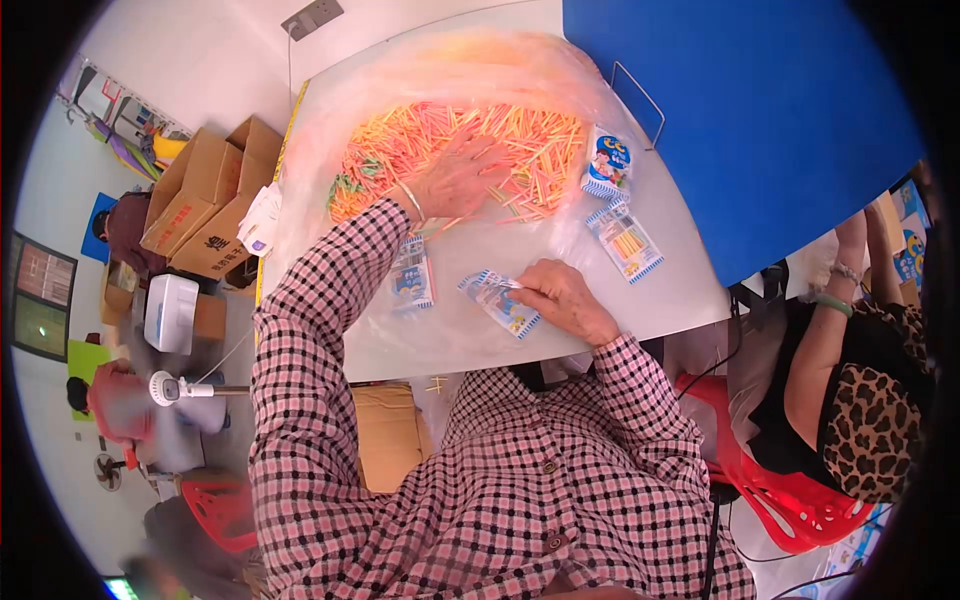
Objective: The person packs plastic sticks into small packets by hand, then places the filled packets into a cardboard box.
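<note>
A pile of pink, orange and yellow candy sticks (pixel 540 150) lies on clear plastic sheeting (pixel 450 55) across the white table (pixel 690 290). My left hand (pixel 460 178) rests palm down on the pile, fingers stretched out; whatever is under the palm is hidden. Nearer my body, my right hand (pixel 570 300) pinches the edge of a small blue-and-white candy packet (pixel 495 300), partly see-through. Below my left wrist lies another packet (pixel 412 275). To the right are a see-through packet with yellow sticks inside (pixel 627 240) and a fuller blue-and-white packet (pixel 608 163).
A blue panel (pixel 740 120) with a metal handle (pixel 640 100) borders the table on the right. Beyond it sits a co-worker (pixel 840 370) by a red chair (pixel 770 490). Cardboard boxes (pixel 200 200) and a small white fan (pixel 165 388) stand at left.
</note>
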A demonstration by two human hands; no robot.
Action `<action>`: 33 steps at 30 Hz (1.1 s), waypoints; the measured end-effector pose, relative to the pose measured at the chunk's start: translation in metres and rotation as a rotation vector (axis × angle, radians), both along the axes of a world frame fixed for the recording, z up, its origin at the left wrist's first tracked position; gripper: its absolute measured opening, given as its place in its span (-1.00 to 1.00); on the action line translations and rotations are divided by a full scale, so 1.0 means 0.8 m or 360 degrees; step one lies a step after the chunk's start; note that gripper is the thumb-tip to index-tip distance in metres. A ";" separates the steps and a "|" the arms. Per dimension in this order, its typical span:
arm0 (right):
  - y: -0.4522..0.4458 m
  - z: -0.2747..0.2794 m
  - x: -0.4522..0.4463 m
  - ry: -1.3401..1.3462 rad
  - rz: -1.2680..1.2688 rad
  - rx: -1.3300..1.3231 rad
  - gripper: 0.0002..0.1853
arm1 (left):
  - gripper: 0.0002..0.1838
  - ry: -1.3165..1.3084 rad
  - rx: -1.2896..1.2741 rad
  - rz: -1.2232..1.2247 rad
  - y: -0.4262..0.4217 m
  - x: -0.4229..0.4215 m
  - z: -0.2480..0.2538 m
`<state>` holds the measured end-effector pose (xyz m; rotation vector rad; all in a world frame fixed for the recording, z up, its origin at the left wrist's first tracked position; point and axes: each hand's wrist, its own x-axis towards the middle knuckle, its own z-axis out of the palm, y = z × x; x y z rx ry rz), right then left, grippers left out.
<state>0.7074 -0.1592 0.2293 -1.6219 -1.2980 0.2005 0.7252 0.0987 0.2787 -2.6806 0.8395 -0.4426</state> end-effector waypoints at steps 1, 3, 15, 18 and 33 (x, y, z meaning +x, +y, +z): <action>0.000 0.000 -0.001 -0.0001 -0.0014 -0.0004 -0.85 | -0.53 -0.0001 -0.0004 -0.0014 -0.004 0.005 -0.001; 0.001 0.001 -0.002 0.0039 -0.0022 0.0041 -0.82 | -0.52 -0.0062 -0.0038 -0.0038 -0.011 0.014 -0.002; 0.000 0.002 -0.002 0.0021 -0.0017 0.0056 -0.79 | -0.59 -0.0275 -0.0024 0.0283 -0.043 0.041 -0.027; 0.002 0.002 -0.003 0.0015 -0.0019 0.0046 -0.78 | -0.61 -0.0390 0.0017 0.0355 -0.049 0.046 -0.034; 0.000 -0.008 0.001 0.0035 0.0000 -0.0060 -0.82 | -0.67 -0.0458 -0.0076 0.0510 -0.039 0.012 -0.024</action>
